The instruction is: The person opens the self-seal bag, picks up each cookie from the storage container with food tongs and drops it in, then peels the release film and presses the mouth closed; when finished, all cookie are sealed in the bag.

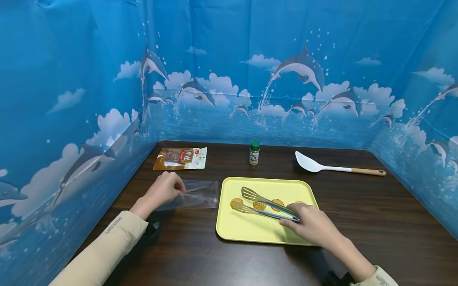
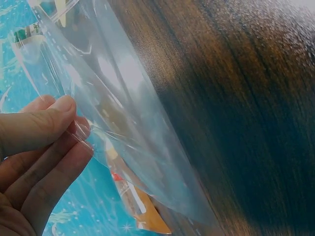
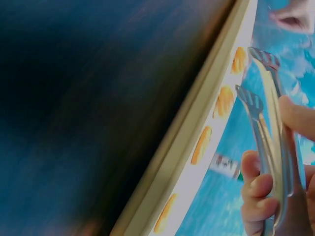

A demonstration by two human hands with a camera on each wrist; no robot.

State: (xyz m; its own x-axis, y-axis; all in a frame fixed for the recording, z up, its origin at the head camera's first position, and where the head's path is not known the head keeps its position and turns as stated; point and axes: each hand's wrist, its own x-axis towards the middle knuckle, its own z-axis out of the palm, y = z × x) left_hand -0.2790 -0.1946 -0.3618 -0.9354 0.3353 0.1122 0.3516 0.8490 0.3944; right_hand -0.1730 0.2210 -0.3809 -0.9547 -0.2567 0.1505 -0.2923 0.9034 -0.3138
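Note:
My left hand (image 1: pixel 165 190) pinches the upper layer of a clear plastic bag (image 1: pixel 204 194) between thumb and fingers; in the left wrist view the bag (image 2: pixel 123 98) bulges away from the fingertips. My right hand (image 1: pixel 315 223) grips metal tongs (image 1: pixel 266 201) with slotted ends. The tongs' two ends stand apart with nothing between them, above a yellow tray (image 1: pixel 232 232). Several round swirled cookies (image 1: pixel 259 205) lie in a row on the tray, partly covered by the tongs in the head view. In the right wrist view the cookies (image 3: pixel 224 102) show beside the tongs (image 3: pixel 268 123).
Behind the bag lies a brown and white food packet (image 1: pixel 180 158). A small green-capped shaker bottle (image 1: pixel 254 153) stands behind the tray. To the right rests a white spatula (image 1: pixel 309 163) with a wooden handle. Blue dolphin-print sheeting (image 1: pixel 229 99) borders the dark table (image 1: pixel 186 258).

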